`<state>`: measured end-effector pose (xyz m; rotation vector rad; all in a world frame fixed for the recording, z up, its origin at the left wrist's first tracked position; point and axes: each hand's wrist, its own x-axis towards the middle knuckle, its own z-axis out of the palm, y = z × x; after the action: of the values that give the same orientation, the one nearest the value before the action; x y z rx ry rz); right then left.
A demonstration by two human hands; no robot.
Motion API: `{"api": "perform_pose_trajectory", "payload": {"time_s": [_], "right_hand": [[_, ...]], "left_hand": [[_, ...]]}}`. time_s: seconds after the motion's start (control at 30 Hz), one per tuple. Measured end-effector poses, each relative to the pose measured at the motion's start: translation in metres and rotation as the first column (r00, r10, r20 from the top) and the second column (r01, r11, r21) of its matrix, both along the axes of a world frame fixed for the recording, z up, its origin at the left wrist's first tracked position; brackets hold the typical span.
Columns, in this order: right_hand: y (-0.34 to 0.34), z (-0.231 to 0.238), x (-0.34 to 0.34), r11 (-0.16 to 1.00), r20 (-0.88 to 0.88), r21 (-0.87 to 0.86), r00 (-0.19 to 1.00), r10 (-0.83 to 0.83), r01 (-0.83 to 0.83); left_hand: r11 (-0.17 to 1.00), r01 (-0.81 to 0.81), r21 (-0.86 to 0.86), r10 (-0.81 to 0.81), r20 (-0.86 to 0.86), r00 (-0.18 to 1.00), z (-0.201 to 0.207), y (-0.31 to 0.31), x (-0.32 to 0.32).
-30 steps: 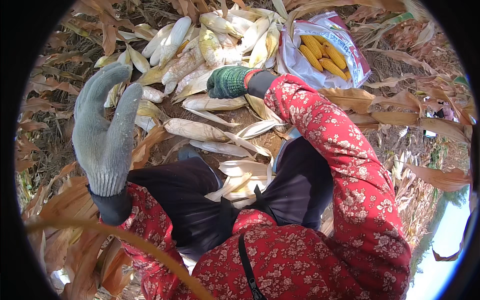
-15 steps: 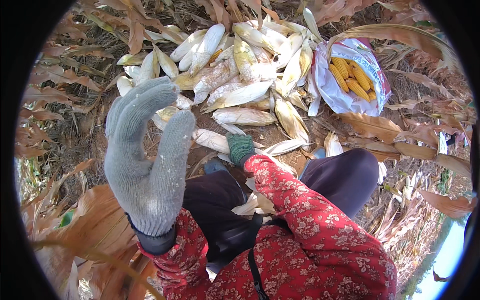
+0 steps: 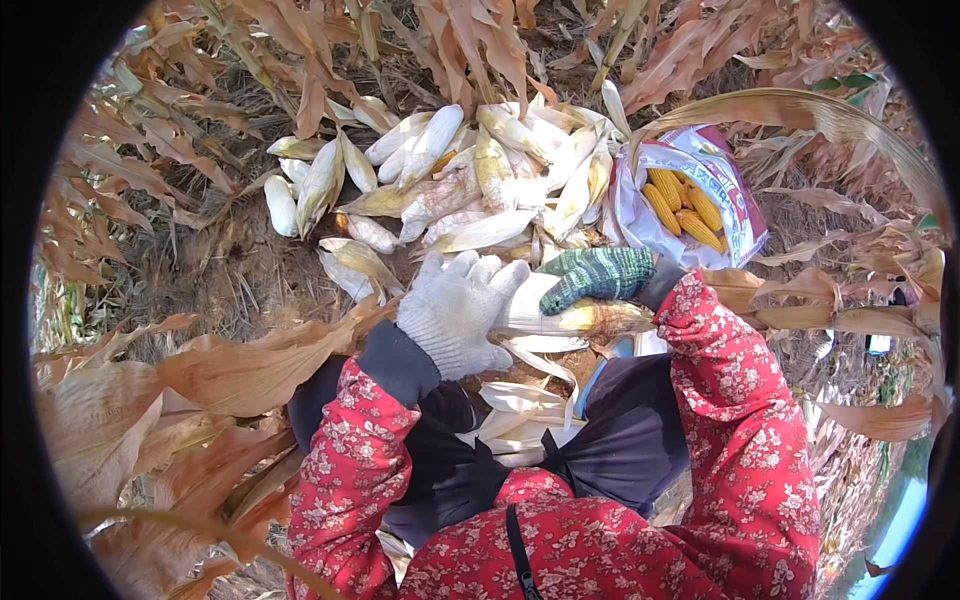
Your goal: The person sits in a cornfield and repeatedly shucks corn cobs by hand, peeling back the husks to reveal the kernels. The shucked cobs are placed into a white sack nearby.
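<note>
An ear of corn in its pale husk [image 3: 590,320] lies crosswise in front of me, between my two gloved hands. My right hand [image 3: 600,275], in a green patterned glove, is closed over the far side of this ear; its fingertips point left. My left hand [image 3: 458,312], in a whitish knit glove, is at the ear's left end with its fingers stretched and slightly apart. Whether the left palm touches the husk is hard to tell. Loose pale husks [image 3: 525,410] lie between my knees, below the ear.
A heap of corn ears in husks [image 3: 490,180] lies on the soil ahead. To its right stands a white plastic bag [image 3: 640,225] holding several bare yellow corn cobs [image 3: 690,210]. Dry corn leaves [image 3: 240,370] reach in from the left, and a long leaf [image 3: 790,105] arches over the bag.
My left hand has come down from its raised place to the ear. My right hand has moved right and away from me, and an ear of corn is now under it.
</note>
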<state>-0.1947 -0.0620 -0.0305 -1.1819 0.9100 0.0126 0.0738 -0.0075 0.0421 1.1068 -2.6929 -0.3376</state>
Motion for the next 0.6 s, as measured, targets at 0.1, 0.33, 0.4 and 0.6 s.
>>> {"api": "perform_pose_trajectory", "payload": {"time_s": [0.1,0.33,0.4,0.6], "right_hand": [[0.033,0.027,-0.023,0.841,0.183,0.313,0.84,-0.51,0.442],[0.06,0.01,0.008,0.664,0.471,0.482,0.47,-0.747,0.572],[0.075,0.005,0.037,0.671,0.533,0.568,0.408,-0.741,0.476],[0.074,-0.013,0.045,0.512,0.39,0.691,0.333,-0.859,0.51]], "left_hand": [[0.996,0.082,0.018,-0.075,-0.236,0.969,0.024,-0.017,-0.023],[0.415,0.225,0.881,0.742,-0.471,0.477,-0.022,-0.011,-0.037],[0.434,0.102,0.895,0.764,-0.426,0.485,-0.037,-0.015,-0.035],[0.557,-0.058,0.828,0.654,-0.394,0.646,-0.055,-0.02,-0.048]]}}
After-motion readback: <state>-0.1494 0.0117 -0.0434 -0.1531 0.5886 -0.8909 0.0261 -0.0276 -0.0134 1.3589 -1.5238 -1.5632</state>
